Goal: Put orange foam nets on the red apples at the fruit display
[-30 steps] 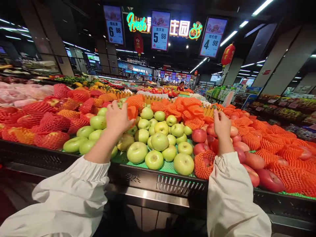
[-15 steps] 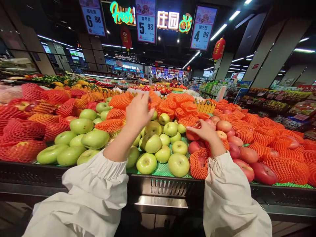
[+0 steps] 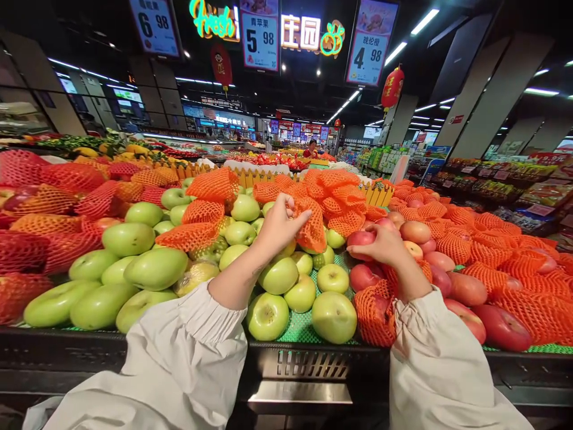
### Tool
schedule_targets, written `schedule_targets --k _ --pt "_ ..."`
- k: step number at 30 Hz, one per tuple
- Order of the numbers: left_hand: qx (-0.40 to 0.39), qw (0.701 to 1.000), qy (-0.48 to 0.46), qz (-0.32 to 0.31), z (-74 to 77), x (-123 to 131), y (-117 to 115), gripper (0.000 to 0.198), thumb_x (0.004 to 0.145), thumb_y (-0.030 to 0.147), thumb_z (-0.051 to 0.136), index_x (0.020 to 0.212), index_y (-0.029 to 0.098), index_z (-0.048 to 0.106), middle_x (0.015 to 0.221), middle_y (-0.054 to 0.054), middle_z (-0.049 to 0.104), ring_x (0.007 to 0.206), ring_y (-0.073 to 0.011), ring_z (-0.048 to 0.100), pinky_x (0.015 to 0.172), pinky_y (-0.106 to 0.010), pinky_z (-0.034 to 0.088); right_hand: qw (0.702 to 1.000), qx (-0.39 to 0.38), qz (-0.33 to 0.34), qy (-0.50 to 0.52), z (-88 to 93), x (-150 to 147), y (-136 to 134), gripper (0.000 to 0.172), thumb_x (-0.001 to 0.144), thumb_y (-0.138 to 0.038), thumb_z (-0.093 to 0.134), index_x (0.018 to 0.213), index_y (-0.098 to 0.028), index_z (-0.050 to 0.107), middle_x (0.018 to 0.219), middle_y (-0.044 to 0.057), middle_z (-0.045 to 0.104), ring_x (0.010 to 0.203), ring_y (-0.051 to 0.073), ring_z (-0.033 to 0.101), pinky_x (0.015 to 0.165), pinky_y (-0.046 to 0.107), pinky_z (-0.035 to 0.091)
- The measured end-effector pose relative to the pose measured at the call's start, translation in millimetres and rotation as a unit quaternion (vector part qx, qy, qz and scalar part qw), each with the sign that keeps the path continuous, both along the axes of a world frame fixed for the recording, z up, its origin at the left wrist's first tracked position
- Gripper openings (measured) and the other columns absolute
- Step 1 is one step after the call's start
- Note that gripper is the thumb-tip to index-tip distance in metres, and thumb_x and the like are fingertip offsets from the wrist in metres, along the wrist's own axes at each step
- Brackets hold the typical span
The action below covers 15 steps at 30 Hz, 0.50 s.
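Note:
My left hand is closed on an orange foam fruit net, which hangs from its fingers above the green apples. To its right, my right hand has its fingers around a red apple at the left edge of the red apple pile. Directly below that hand sits another red apple in an orange net. A heap of loose orange nets lies behind both hands.
Red and orange netted fruit fills the left side. More orange-netted fruit covers the right. The black display edge runs along the front, and a small yellow fence stands behind. Price signs hang overhead.
My left hand has moved right and down with the foam net, nearer to my right hand. My right hand's fingers now wrap further round the red apple. The view has shifted slightly.

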<state>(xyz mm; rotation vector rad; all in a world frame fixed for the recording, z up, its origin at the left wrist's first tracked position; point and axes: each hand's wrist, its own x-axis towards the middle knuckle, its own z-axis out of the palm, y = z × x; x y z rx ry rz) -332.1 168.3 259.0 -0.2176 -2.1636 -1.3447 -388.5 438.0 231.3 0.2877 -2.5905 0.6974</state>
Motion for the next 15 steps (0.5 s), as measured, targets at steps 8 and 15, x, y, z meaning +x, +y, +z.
schedule_targets --k 8,15 --pt "0.003 0.997 0.030 -0.076 -6.0 -5 7 0.013 0.078 0.019 0.070 0.077 0.017 0.057 0.077 0.001 0.064 0.062 -0.0106 0.054 0.060 -0.024 0.041 0.927 -0.273 0.255 0.007 23.4 27 -9 0.095 0.048 -0.082 0.076 0.119 -0.021 0.064 0.123 0.013 0.068 0.113 0.035 0.066 0.097 0.048 0.054" --pt "-0.056 0.988 0.113 -0.091 -1.9 8 16 0.018 0.087 0.013 0.064 0.103 0.015 0.074 0.109 -0.009 0.077 0.089 -0.0177 0.072 0.081 -0.030 0.057 0.801 -0.227 0.539 -0.130 16.0 47 -33 0.102 0.052 -0.074 0.085 0.135 -0.023 0.055 0.131 0.015 0.065 0.115 0.034 0.068 0.092 0.045 0.057"
